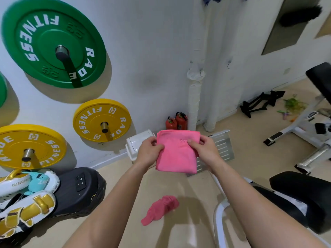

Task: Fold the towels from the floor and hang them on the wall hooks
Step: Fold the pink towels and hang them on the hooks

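Left hand (149, 152) and right hand (204, 149) each pinch a side of the folded pink towel (176, 154), held above a crumpled red towel (160, 209) on the floor

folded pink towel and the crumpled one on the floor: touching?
Apart. Head view: left hand and right hand pinch the folded pink towel up off the floor; bare floor shows between its lower edge and the crumpled towel.

Crumpled towel (160, 210) on beige floor (250, 140)
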Demonstrator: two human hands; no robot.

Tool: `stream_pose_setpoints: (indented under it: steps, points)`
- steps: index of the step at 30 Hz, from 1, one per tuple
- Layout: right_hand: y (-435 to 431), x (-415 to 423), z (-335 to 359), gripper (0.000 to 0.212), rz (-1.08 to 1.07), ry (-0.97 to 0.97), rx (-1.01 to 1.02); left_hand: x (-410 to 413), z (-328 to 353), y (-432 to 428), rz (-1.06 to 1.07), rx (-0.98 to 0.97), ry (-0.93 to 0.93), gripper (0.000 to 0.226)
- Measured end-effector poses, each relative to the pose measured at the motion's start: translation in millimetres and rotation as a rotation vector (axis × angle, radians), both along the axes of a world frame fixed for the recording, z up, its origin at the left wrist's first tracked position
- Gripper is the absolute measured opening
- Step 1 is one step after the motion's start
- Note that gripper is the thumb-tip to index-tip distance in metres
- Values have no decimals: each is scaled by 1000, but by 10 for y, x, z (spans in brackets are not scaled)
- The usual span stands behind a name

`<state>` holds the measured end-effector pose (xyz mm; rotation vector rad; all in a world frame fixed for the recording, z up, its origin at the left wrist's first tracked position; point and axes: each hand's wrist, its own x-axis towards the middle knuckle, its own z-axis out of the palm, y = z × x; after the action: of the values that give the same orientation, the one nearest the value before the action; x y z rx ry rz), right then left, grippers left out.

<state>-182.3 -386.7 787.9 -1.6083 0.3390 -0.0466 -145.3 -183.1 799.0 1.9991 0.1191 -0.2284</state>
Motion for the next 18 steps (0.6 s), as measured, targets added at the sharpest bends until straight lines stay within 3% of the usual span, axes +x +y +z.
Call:
stream_pose_setpoints:
  steps: [6,10,13,18]
  points:
    - [-455,329,147,16,-67,-46,-402,328,100,-746,11,3,-12,18]
    - [-693,741,302,24,-59,-69,-419,719,230,-1045,0,16,-60,16]
    - [-858,1080,488,36,48,-41,-302,1123,307,-1188,5,33,-97,14]
    - [-1171,1712,697,53,126,-32,-415,1856,388,-1393,-33,-11,-121,19]
